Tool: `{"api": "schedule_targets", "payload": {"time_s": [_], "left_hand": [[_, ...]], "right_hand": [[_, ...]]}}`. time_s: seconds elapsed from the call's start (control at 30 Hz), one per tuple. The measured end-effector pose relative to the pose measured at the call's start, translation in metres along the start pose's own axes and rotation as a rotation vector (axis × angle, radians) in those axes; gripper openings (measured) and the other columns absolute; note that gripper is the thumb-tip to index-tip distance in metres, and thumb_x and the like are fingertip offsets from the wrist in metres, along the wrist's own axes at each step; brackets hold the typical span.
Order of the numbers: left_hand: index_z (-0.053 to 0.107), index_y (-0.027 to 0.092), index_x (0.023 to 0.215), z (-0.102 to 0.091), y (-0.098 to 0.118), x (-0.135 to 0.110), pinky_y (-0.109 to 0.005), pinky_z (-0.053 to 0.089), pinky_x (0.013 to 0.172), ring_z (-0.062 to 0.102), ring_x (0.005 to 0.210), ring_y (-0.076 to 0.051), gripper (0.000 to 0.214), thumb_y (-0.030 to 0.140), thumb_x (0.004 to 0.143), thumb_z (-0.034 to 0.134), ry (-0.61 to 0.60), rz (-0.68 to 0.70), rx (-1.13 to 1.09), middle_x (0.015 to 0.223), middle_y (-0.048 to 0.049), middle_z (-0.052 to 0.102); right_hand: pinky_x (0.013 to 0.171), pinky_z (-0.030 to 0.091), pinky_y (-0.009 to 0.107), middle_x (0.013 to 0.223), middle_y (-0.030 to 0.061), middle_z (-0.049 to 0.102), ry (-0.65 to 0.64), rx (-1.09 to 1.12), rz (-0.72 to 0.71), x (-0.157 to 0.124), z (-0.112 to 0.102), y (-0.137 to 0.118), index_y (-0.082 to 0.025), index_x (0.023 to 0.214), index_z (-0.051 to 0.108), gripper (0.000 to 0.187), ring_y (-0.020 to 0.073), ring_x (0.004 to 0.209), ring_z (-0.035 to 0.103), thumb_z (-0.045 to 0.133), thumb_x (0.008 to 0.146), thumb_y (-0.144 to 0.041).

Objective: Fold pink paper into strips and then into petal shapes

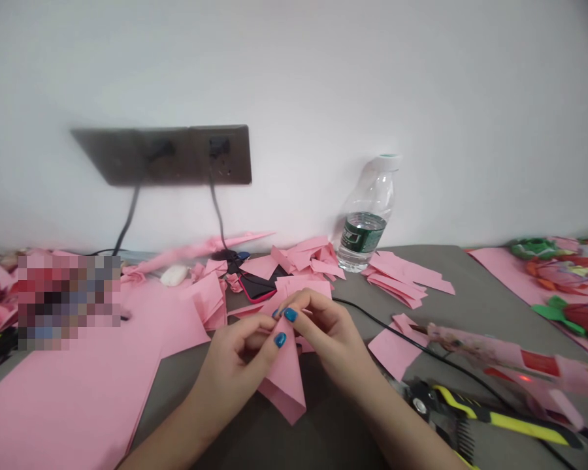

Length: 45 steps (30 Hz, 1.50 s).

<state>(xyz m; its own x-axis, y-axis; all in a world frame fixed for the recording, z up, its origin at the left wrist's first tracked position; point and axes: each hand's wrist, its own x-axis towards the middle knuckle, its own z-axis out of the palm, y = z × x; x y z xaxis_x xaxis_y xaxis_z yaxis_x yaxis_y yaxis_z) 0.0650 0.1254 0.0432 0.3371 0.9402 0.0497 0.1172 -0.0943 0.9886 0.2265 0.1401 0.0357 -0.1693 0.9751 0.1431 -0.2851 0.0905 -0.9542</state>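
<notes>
Pinching a folded pink paper [285, 385] at its top, the left hand [230, 362] and right hand [326, 336] had both grips pressed together, holding the crease tight. It sat over the surface [215, 431], clear of the loose pink scraps [301, 258].

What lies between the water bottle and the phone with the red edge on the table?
In the head view, a heap of pink paper pieces lies between the bottle and the phone.

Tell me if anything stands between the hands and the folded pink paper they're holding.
Nothing visible does: the left hand and right hand are directly on the folded pink paper.
</notes>
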Motion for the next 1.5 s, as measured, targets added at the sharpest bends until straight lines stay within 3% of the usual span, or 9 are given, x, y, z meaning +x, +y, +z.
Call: {"api": "schedule_targets", "payload": {"time_s": [0.2,0.5,0.73,0.83,1.03,1.3,1.5], "left_hand": [[0.074,0.015,0.091,-0.0009,-0.0028,0.0017,-0.018,0.029,0.046,0.041,0.050,-0.009,0.028,0.035,0.095,0.055,0.012,0.031,0.089,0.060,0.0022,0.057],[0.076,0.015,0.094,0.0002,-0.0030,0.0003,-0.020,0.031,0.048,0.044,0.053,-0.012,0.030,0.038,0.093,0.057,0.063,0.016,0.103,0.064,-0.0012,0.062],[0.073,0.016,0.085,-0.0016,-0.0020,0.0001,-0.020,0.027,0.047,0.037,0.051,-0.009,0.026,0.032,0.095,0.055,0.080,0.100,0.168,0.060,0.0030,0.054],[0.068,0.017,0.080,-0.0020,-0.0021,0.0006,-0.020,0.027,0.048,0.039,0.053,-0.009,0.024,0.027,0.095,0.053,0.056,0.144,0.231,0.063,0.0035,0.054],[0.038,0.020,0.061,-0.0007,-0.0022,-0.0001,-0.023,0.020,0.046,0.028,0.050,-0.009,0.038,0.025,0.098,0.045,0.016,0.168,0.323,0.056,0.0069,0.028],[0.038,0.021,0.065,-0.0020,-0.0032,0.0006,-0.025,0.020,0.048,0.029,0.052,-0.010,0.036,0.028,0.099,0.043,-0.012,0.151,0.313,0.059,0.0066,0.030],[0.029,0.022,0.063,-0.0026,-0.0035,-0.0020,-0.026,0.020,0.048,0.029,0.051,-0.010,0.037,0.025,0.098,0.040,-0.008,0.147,0.381,0.058,0.0068,0.027]], "right_hand": [[0.052,0.047,0.023,0.075,0.0007,0.063,-0.008,-0.032,-0.019,-0.0005,0.0028,-0.0013,-0.020,0.073,0.062,0.026,0.0125,0.062,0.054,0.069,0.089,-0.039],[0.053,0.047,0.022,0.087,0.0033,0.064,-0.032,-0.002,-0.011,-0.0011,0.0029,-0.0005,-0.020,0.075,0.062,0.025,0.0133,0.069,0.057,0.070,0.090,-0.040],[0.053,0.047,0.020,0.090,0.0043,0.067,-0.037,-0.039,0.036,-0.0025,0.0033,-0.0014,-0.020,0.077,0.065,0.021,0.0129,0.071,0.060,0.071,0.088,-0.036],[0.055,0.048,0.022,0.089,0.0040,0.068,-0.028,-0.054,0.027,-0.0026,0.0029,-0.0006,-0.020,0.075,0.065,0.020,0.0139,0.072,0.061,0.069,0.088,-0.034],[0.077,0.052,0.030,0.081,0.0023,0.069,0.010,-0.055,-0.050,0.0000,0.0001,0.0000,-0.021,0.072,0.063,0.021,0.0170,0.079,0.064,0.068,0.089,-0.033],[0.075,0.050,0.031,0.081,0.0029,0.069,0.029,-0.033,0.012,-0.0011,0.0024,-0.0010,-0.021,0.073,0.063,0.022,0.0189,0.079,0.064,0.069,0.087,-0.037],[0.068,0.045,0.027,0.080,0.0020,0.070,0.143,0.016,-0.020,0.0011,-0.0055,0.0046,-0.022,0.074,0.064,0.017,0.0171,0.074,0.060,0.068,0.087,-0.031]]}}
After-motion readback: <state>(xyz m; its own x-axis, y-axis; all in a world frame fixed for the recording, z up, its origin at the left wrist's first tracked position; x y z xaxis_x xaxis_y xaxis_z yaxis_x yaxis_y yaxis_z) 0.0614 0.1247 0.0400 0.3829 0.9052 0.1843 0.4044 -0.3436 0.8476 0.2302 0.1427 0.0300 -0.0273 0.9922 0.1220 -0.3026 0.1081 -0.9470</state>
